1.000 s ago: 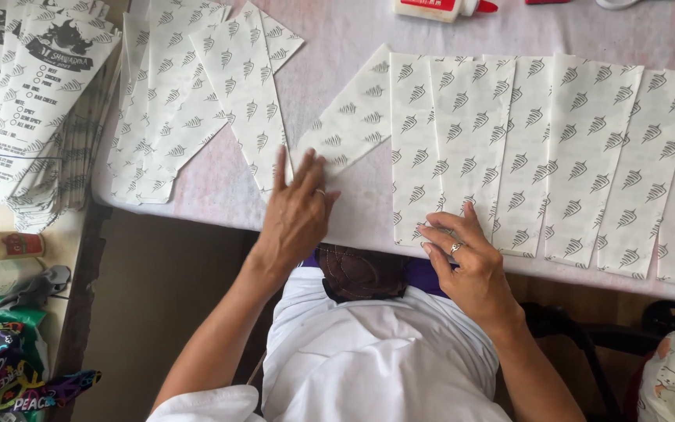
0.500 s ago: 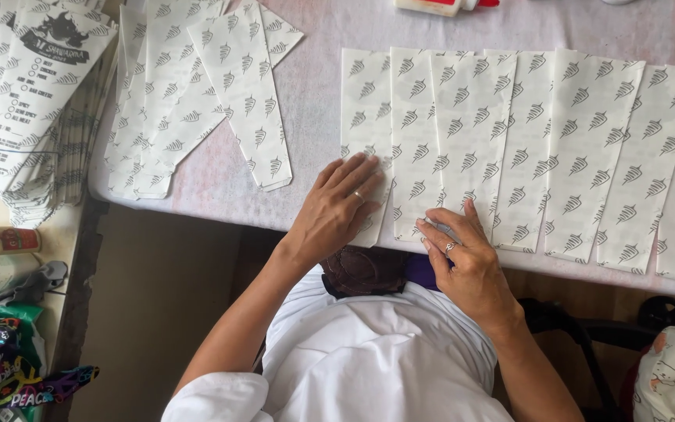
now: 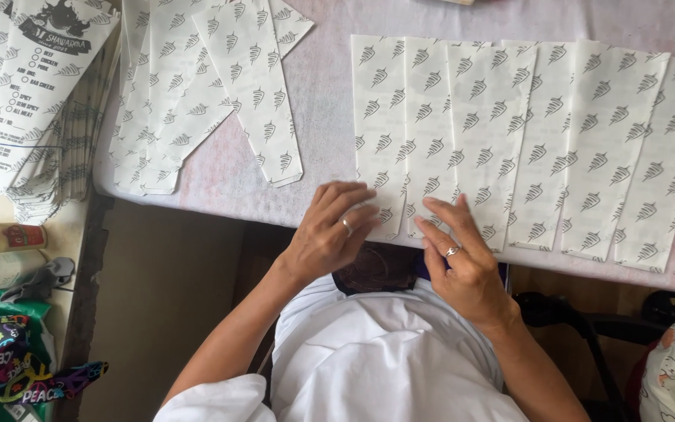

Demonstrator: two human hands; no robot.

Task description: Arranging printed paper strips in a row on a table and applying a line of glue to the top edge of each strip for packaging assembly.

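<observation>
While both hands lie flat with loose, spread fingers, the left hand point(image 3: 328, 234) pins the leftmost printed sheet point(image 3: 379, 133) at the table's 6 o'clock edge; the right hand point(image 3: 462, 262) steadies the overlapping neighbour sheet point(image 3: 431, 133), apparently keeping the row aligned.

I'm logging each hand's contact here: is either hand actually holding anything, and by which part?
Nothing is gripped. The left hand and right hand rest flat, fingertips pressing the near ends of the overlapping paper sheets on the table.
</observation>
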